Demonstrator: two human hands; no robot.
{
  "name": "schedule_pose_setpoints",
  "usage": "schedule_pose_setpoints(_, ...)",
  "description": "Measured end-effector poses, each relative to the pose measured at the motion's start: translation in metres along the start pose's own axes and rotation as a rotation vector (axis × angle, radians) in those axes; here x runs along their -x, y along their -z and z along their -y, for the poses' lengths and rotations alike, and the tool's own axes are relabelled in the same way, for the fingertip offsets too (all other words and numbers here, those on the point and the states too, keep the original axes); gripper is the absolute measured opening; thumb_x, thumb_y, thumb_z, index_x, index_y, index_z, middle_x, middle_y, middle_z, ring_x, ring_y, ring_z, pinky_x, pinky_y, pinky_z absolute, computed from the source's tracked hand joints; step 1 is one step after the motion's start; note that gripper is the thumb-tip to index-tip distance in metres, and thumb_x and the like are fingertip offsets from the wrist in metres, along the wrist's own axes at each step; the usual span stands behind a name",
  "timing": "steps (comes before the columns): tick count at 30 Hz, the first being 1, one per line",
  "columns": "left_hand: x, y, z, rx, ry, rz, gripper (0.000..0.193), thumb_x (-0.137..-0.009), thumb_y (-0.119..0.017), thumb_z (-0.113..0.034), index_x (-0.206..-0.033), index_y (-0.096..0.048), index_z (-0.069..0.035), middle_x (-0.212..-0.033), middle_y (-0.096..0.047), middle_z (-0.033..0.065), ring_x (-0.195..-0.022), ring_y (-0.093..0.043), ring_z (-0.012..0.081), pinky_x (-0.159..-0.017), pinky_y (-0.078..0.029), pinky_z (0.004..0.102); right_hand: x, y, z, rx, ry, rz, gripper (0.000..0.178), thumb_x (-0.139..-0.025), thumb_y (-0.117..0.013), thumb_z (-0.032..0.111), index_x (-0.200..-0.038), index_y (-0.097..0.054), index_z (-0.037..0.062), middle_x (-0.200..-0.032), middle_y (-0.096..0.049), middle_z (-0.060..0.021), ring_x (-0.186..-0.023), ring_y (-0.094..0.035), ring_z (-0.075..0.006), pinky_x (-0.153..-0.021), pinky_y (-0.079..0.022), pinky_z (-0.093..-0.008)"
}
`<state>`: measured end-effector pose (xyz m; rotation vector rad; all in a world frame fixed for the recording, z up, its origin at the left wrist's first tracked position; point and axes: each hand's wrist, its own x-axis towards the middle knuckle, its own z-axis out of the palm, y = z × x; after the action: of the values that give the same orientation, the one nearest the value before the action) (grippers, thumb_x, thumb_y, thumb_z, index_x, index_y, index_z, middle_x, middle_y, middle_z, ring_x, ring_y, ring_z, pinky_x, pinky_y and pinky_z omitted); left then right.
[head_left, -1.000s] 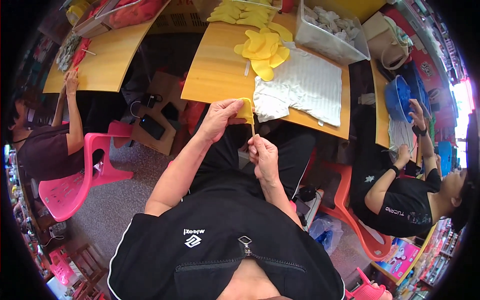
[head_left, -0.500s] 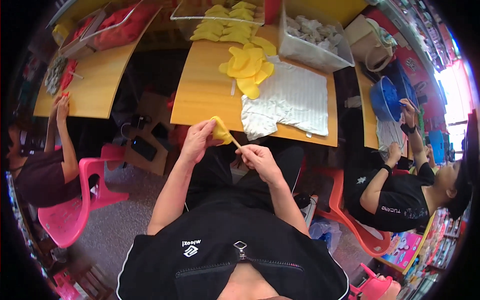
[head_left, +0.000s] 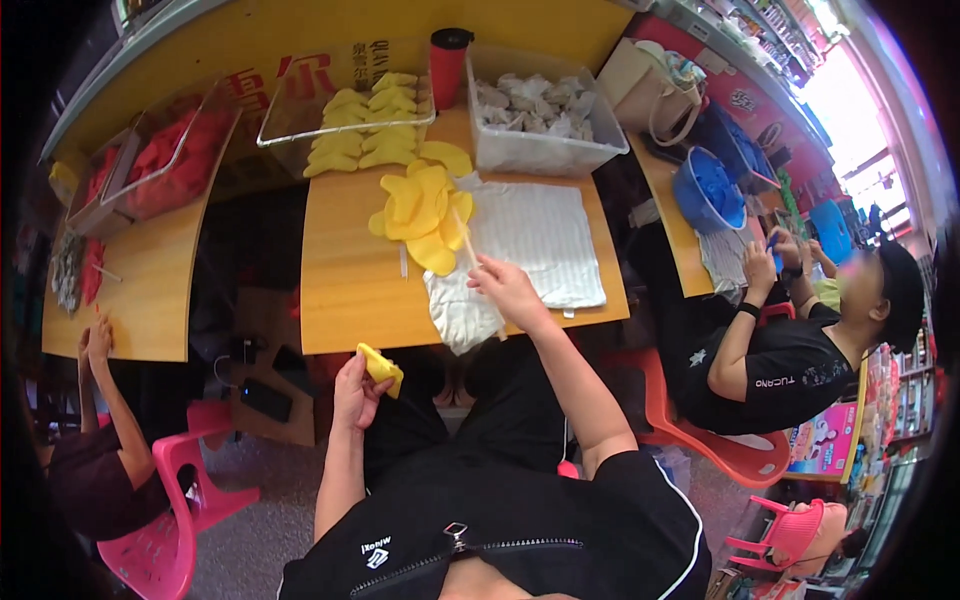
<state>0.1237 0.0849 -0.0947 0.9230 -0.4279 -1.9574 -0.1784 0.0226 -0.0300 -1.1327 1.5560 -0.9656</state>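
Observation:
In front of the table's near edge, my left hand (head_left: 352,395) pinches a small yellow fabric piece (head_left: 384,372), which looks doubled over. My right hand (head_left: 510,292) has its fingers closed round a thin pale stick (head_left: 464,238) above the white striped cloth (head_left: 545,240). The stick's far end reaches over a loose pile of flat yellow pieces (head_left: 418,205), beside the cloth's left edge. A small white strip (head_left: 404,262) lies left of that pile.
On the wooden table (head_left: 340,270), a clear bin (head_left: 550,155) of crumpled pale bundles, a red tumbler (head_left: 447,75) and a box holding rows of yellow pieces (head_left: 365,130) stand at the back. People sit at tables on both sides; a blue basin (head_left: 705,190) stands at right.
My right hand has moved up and forward over the table with the stick, away from the yellow piece. My left hand has lowered, still gripping the piece. The view has shifted.

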Motion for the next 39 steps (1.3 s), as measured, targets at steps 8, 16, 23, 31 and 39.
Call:
schedule_pose_setpoints(8, 0.006, 0.008, 0.002, 0.005, 0.012, -0.062, 0.035, -0.097, -0.048, -0.031, -0.105, -0.056, 0.001, -0.094, -0.065, 0.0138, -0.084, -0.067, 0.0231, -0.067, -0.06, 0.0325, -0.111, 0.112, 0.138, 0.487, 0.646, -0.589, 0.035, -0.077, -0.068, 0.012, -0.111, -0.061, 0.0024, -0.116, -0.059, -0.0164, -0.106, -0.057, -0.0311, -0.089, -0.047, -0.0362)
schedule_pose_setpoints(16, -0.003, -0.007, -0.002, 0.011, 0.023, -0.094, 0.036, -0.097, -0.047, -0.031, -0.102, -0.055, 0.004, -0.091, -0.065, 0.0188, -0.082, -0.068, 0.0303, -0.064, -0.06, 0.0335, -0.289, 0.173, 0.104, 1.062, 0.123, -0.115, 0.124, -0.053, -0.08, 0.057, -0.149, -0.006, 0.0299, -0.151, 0.009, -0.0243, -0.137, -0.016, -0.0466, -0.107, -0.03, -0.0483)
schedule_pose_setpoints(23, 0.002, 0.003, -0.007, 0.043, 0.018, -0.152, 0.036, -0.096, -0.048, -0.03, -0.1, -0.056, 0.006, -0.088, -0.065, 0.0222, -0.08, -0.068, 0.0323, -0.063, -0.061, 0.0351, -0.305, 0.14, 0.108, 1.32, 0.197, 0.03, 0.097, -0.056, -0.08, 0.035, -0.141, -0.035, 0.0317, -0.146, -0.02, -0.0213, -0.124, -0.034, -0.0501, -0.104, -0.036, -0.0487)
schedule_pose_setpoints(31, 0.003, -0.003, -0.008, 0.005, 0.042, -0.138, 0.037, -0.097, -0.048, -0.03, -0.099, -0.055, 0.006, -0.087, -0.065, 0.0214, -0.079, -0.068, 0.032, -0.063, -0.061, 0.0344, -0.3, 0.152, 0.098, 1.135, 0.422, -0.01, 0.066, -0.059, -0.075, 0.017, -0.122, -0.056, 0.0115, -0.12, -0.049, -0.0217, -0.114, -0.047, -0.0374, -0.098, -0.039, -0.0404)
schedule_pose_setpoints(39, 0.01, 0.002, -0.004, 0.014, 0.033, -0.104, 0.036, -0.096, -0.048, -0.03, -0.099, -0.055, 0.005, -0.088, -0.065, 0.0212, -0.08, -0.068, 0.0311, -0.063, -0.061, 0.0339, -0.251, 0.172, 0.159, 0.981, 0.563, -0.2, 0.055, -0.059, -0.073, 0.014, -0.113, -0.062, 0.004, -0.105, -0.062, -0.0202, -0.102, -0.058, -0.0339, -0.092, -0.045, -0.0361)
